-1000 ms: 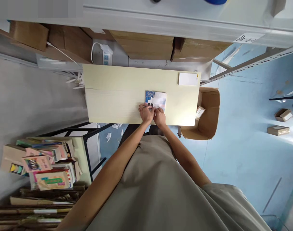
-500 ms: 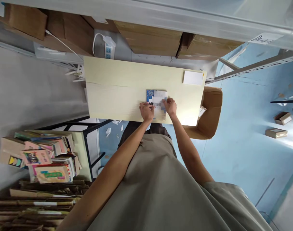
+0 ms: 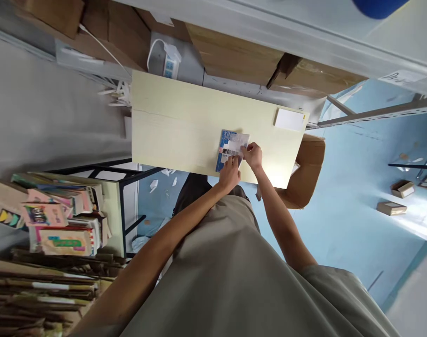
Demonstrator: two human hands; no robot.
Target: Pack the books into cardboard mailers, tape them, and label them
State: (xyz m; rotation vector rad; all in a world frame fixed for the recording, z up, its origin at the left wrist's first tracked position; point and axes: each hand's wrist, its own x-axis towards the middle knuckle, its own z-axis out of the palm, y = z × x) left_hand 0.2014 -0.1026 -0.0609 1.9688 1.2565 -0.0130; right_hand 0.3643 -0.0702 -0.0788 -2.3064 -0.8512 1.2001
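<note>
A blue and white book (image 3: pixel 220 161) with Chinese characters on its cover lies flat, slightly turned, on the pale yellow tabletop (image 3: pixel 171 126). Over the right part of its cover is a whitish, see-through sheet (image 3: pixel 240 139). My left hand (image 3: pixel 230 174) rests on the lower part of the book, its fingers stretched over the cover and sheet. At the book's right edge, my right hand (image 3: pixel 253 155) has thumb and fingers pinched on the sheet's edge. The exact contact of the fingertips is too small to make out.
A white flat box (image 3: pixel 290 119) lies at the tabletop's far right corner. Beyond the back edge are cardboard boxes (image 3: pixel 234 54) and a power strip (image 3: pixel 171 65). An open carton (image 3: pixel 306 173) stands right, below table height. Stacked books (image 3: pixel 66 215) sit on a stand at left.
My left hand has slid right across the cover, closer to my right hand, uncovering more of the book's left side. The book has turned slightly clockwise, and the whole view has tilted.
</note>
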